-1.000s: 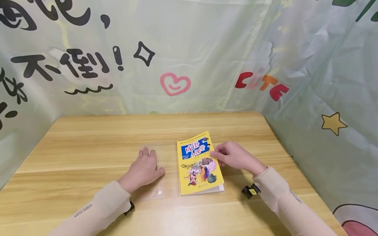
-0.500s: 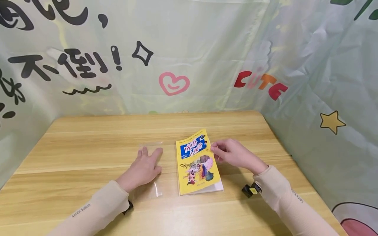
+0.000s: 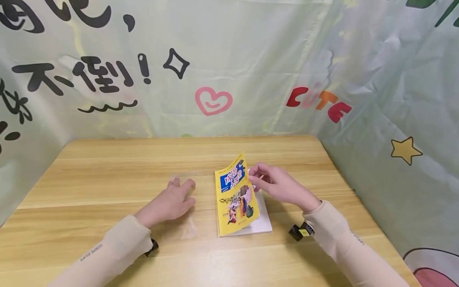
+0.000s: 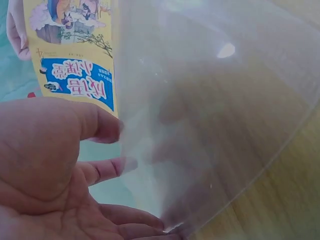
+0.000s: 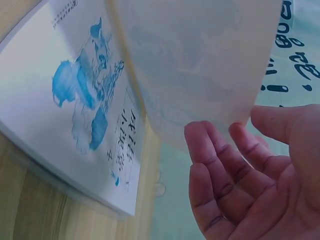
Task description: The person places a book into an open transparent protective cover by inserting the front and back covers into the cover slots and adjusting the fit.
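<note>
A yellow book with a blue title panel lies on the table, its front cover lifted at the right side. Beneath the cover shows a white first page with a blue drawing. My right hand pinches the cover's right edge between thumb and fingers. To the left of the book, my left hand touches a clear plastic sheet with its fingers spread and loosely bent. This sheet curves up from the table in the left wrist view. Whether it is joined to the book I cannot tell.
The wooden table has a printed cloth backdrop behind it and another stretch along its right side. A dark wrist camera sits below the right sleeve cuff.
The book's cover has been raised further and turned leftward, baring more of the white page. My right hand has moved slightly left with it. The left fingers have shifted a little on the sheet.
</note>
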`<state>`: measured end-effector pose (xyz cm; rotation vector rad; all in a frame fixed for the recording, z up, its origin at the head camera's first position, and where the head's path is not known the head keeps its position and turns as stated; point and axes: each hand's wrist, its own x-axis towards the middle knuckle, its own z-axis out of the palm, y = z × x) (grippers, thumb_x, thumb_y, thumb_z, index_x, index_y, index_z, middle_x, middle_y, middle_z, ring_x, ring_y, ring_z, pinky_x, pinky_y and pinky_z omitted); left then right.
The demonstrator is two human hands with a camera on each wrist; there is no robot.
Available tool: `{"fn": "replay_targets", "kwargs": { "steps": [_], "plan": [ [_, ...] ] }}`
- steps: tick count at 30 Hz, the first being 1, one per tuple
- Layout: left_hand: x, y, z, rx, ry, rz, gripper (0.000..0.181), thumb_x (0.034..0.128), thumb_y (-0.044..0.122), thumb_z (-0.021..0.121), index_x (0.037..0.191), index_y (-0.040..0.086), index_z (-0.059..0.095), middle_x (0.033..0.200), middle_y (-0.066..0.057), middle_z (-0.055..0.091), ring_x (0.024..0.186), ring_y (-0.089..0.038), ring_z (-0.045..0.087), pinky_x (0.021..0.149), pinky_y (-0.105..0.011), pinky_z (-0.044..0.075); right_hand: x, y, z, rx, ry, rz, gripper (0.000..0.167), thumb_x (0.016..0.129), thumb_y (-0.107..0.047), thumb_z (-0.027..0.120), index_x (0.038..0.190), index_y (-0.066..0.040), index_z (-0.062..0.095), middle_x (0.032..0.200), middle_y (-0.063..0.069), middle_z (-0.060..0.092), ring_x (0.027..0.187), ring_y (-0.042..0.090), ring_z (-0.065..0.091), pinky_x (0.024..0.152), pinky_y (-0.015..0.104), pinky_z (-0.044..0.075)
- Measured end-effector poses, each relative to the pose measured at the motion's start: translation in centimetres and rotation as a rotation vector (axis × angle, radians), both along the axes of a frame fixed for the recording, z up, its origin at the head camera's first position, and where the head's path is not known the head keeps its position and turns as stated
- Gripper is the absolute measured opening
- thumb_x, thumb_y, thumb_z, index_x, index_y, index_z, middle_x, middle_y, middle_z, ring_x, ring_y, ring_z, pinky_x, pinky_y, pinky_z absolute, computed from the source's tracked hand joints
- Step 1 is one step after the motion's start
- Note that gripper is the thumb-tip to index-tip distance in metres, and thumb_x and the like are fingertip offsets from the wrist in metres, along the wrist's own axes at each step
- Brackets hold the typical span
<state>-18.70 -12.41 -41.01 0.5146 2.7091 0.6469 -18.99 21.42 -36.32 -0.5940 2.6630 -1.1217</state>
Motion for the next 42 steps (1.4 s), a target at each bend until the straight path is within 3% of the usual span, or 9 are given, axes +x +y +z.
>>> {"fn": "replay_targets", "kwargs": {
  "steps": [3, 5, 8, 13, 18, 27, 33, 42],
  "plan": [
    [0.2, 0.1, 0.0, -0.004, 0.006, 0.01, 0.046, 0.108, 0.03, 0.057, 0.15, 0.013, 0.048, 0.163, -0.05, 0.024, 0.153, -0.066, 0.03, 0.103, -0.079, 0.048, -0.1, -0.6, 0.0, -0.013, 0.031, 0.022, 0.018, 0.111, -0.027, 0.062, 0.117, -0.01, 0.066, 0.107, 0.005, 0.073, 0.094, 0.026, 0.072, 0.082, 0.04, 0.063],
    [0.3, 0.2, 0.1, -0.01, 0.009, 0.02, 0.051, 0.1088, 0.037, 0.059, 0.151, 0.012, 0.047, 0.164, -0.05, 0.023, 0.153, -0.067, 0.028, 0.107, -0.081, 0.044, -0.1, -1.1, 0.0, -0.009, 0.051, 0.027, 0.018, 0.111, -0.027, 0.062, 0.119, -0.012, 0.065, 0.11, 0.004, 0.073, 0.098, 0.023, 0.072, 0.086, 0.037, 0.062],
    [0.3, 0.2, 0.0, -0.018, 0.017, 0.037, 0.062, 0.1064, 0.047, 0.063, 0.153, 0.011, 0.045, 0.164, -0.049, 0.024, 0.152, -0.067, 0.03, 0.108, -0.08, 0.043, -0.1, -2.0, 0.0, -0.003, 0.082, 0.037, 0.022, 0.111, -0.028, 0.062, 0.126, -0.012, 0.061, 0.12, 0.006, 0.073, 0.106, 0.021, 0.071, 0.09, 0.037, 0.061],
    [0.3, 0.1, -0.2, -0.003, 0.025, 0.042, 0.076, 0.0994, 0.055, 0.072, 0.153, 0.01, 0.043, 0.165, -0.046, 0.027, 0.151, -0.064, 0.036, 0.108, -0.077, 0.047, -0.1, -3.5, -0.1, -0.003, 0.104, 0.056, 0.041, 0.112, -0.028, 0.06, 0.148, -0.014, 0.049, 0.149, 0.012, 0.062, 0.124, 0.029, 0.07, 0.099, 0.046, 0.061],
    [0.2, 0.0, -0.2, 0.01, 0.029, 0.031, 0.078, 0.0962, 0.051, 0.076, 0.153, 0.01, 0.042, 0.161, -0.043, 0.036, 0.142, -0.059, 0.048, 0.103, -0.073, 0.053, -0.1, -4.7, -0.5, 0.012, 0.112, 0.089, 0.043, 0.113, -0.033, 0.056, 0.152, -0.015, 0.051, 0.157, 0.008, 0.055, 0.142, 0.035, 0.059, 0.113, 0.057, 0.053],
    [0.1, -0.5, -0.1, 0.061, 0.041, 0.011, 0.078, 0.0886, 0.04, 0.082, 0.15, 0.011, 0.043, 0.147, -0.029, 0.053, 0.133, -0.049, 0.057, 0.096, -0.066, 0.057, -0.3, -6.4, -1.8, 0.046, 0.148, 0.157, 0.042, 0.115, -0.037, 0.048, 0.153, -0.017, 0.052, 0.162, 0.013, 0.046, 0.148, 0.033, 0.049, 0.122, 0.059, 0.043],
    [0.0, -0.8, 0.0, 0.086, 0.024, 0.006, 0.078, 0.0882, 0.039, 0.08, 0.151, 0.012, 0.042, 0.155, -0.033, 0.05, 0.144, -0.058, 0.049, 0.104, -0.075, 0.051, -0.1, -7.4, -2.3, 0.103, 0.139, 0.186, 0.044, 0.117, -0.04, 0.042, 0.154, -0.021, 0.052, 0.172, 0.016, 0.034, 0.166, 0.035, 0.025, 0.127, 0.064, 0.036],
    [-0.2, -1.2, -0.1, 0.104, -0.001, 0.03, 0.08, 0.0924, 0.043, 0.075, 0.156, 0.009, 0.04, 0.161, -0.031, 0.047, 0.15, -0.059, 0.043, 0.11, -0.078, 0.044, 0.4, -8.4, -3.6, 0.214, 0.07, 0.219, 0.053, 0.117, -0.048, 0.032, 0.167, -0.031, 0.04, 0.182, 0.015, 0.005, 0.167, 0.046, 0.0, 0.13, 0.071, 0.019]
  ]
}}
